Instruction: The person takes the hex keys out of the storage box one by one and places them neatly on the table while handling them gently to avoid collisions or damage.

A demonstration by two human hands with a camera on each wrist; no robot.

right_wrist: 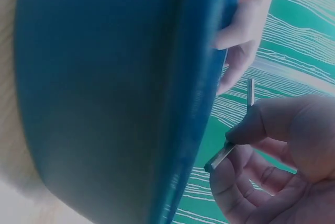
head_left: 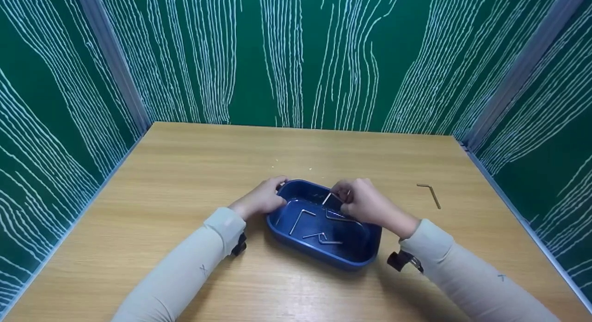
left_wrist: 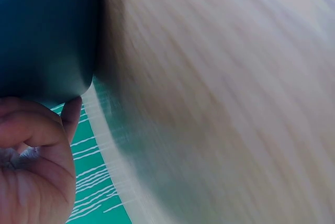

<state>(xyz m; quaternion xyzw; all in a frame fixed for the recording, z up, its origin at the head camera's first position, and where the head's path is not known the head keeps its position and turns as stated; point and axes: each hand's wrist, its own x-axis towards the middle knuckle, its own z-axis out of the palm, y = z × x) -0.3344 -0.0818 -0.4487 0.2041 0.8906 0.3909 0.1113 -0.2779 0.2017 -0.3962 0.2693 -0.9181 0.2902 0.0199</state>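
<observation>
My left hand (head_left: 263,198) grips the left end of a blue plastic basin (head_left: 309,251), thumb over the rim and fingers round the outer wall. In the left wrist view its fingers lie close against the basin's side. Above the basin's far right part, my right hand (head_left: 364,202) pinches an L-shaped hex key (right_wrist: 221,158) between thumb and fingertips. Several metal hex keys lie on the basin floor, among them one at the left (head_left: 297,221) and a small one near the front (head_left: 331,242). One long hex key (head_left: 340,218) lies below the right hand, partly hidden.
Another hex key (head_left: 434,197), brass-toned in this light, lies on the wooden table (head_left: 208,160) to the right of the basin. Tiny light specks dot the table behind the basin. Green panels (head_left: 249,58) with white wavy lines enclose the table's back and sides.
</observation>
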